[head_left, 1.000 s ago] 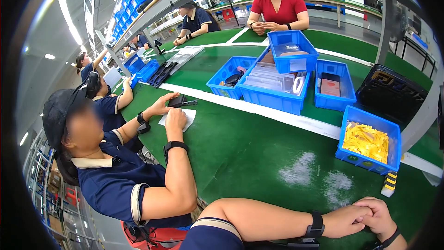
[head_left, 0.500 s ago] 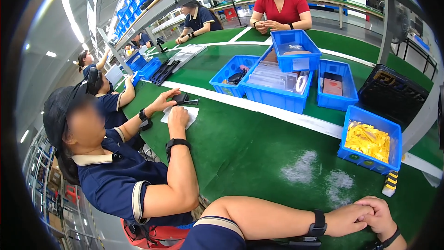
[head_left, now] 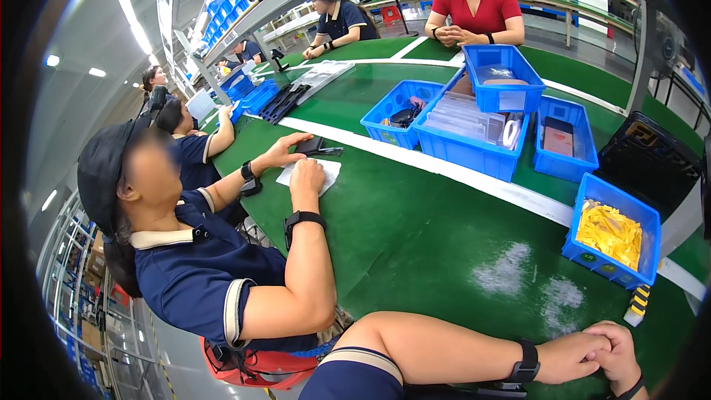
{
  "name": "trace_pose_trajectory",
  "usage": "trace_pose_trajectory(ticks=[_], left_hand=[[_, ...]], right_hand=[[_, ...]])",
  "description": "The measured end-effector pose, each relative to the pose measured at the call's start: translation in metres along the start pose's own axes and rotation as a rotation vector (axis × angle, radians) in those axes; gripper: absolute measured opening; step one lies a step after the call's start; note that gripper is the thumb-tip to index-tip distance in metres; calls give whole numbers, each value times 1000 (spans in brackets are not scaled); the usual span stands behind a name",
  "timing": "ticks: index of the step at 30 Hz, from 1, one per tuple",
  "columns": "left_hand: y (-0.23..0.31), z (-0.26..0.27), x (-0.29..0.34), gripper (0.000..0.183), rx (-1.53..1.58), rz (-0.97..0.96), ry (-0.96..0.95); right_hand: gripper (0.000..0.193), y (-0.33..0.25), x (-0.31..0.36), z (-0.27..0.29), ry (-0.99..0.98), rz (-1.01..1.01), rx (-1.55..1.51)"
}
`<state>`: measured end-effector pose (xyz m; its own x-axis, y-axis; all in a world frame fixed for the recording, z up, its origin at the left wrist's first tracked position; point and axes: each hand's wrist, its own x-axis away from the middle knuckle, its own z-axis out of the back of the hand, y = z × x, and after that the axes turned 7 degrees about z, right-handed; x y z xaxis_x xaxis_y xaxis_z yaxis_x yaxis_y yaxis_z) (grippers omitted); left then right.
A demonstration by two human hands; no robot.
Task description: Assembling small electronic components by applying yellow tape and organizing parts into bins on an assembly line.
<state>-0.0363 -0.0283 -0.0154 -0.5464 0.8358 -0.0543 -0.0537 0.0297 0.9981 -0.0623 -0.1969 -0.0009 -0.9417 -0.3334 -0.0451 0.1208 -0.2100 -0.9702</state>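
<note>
My left hand (head_left: 566, 360) and my right hand (head_left: 618, 347) are clasped together at the lower right, resting over the green table (head_left: 415, 252). The fingers of each are closed around the other. No object shows between them, though the inside of the clasp is hidden. Beyond them lies a small block with black and yellow stripes (head_left: 638, 302). A blue bin (head_left: 609, 270) full of yellow strips (head_left: 609, 234) stands just past that block. Two whitish worn patches (head_left: 503, 270) mark the tabletop in front of my hands.
On my left, a seated co-worker (head_left: 215, 267) rests both hands near a white sheet (head_left: 326, 176) and a dark flat item. Blue bins (head_left: 474, 154) stand beyond the white line, one stacked on another. A person in red (head_left: 478, 11) sits across. A metal post (head_left: 643, 59) rises at right.
The view has shifted, so most things sit farther right in the picture. My clasped hands hold the same pose, and the co-worker's hands stay by the white sheet.
</note>
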Motion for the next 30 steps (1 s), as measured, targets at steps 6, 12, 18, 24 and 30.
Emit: trace_pose_trajectory(ticks=[6,12,18,24,30], left_hand=[[0,3,1,15,-17,24,22],[-4,0,0,15,-27,-1,30],[-7,0,-2,13,-18,-22,26],[-17,-1,-4,24,7,49,-62],[-2,4,2,28,51,83,-112]], right_hand=[[35,-2,-5,-1,-17,-6,-42],[33,1,-6,1,-5,-2,-71],[30,4,-6,3,-32,39,-27],[29,8,-6,4,-53,58,-6],[34,5,-2,5,-109,72,46]])
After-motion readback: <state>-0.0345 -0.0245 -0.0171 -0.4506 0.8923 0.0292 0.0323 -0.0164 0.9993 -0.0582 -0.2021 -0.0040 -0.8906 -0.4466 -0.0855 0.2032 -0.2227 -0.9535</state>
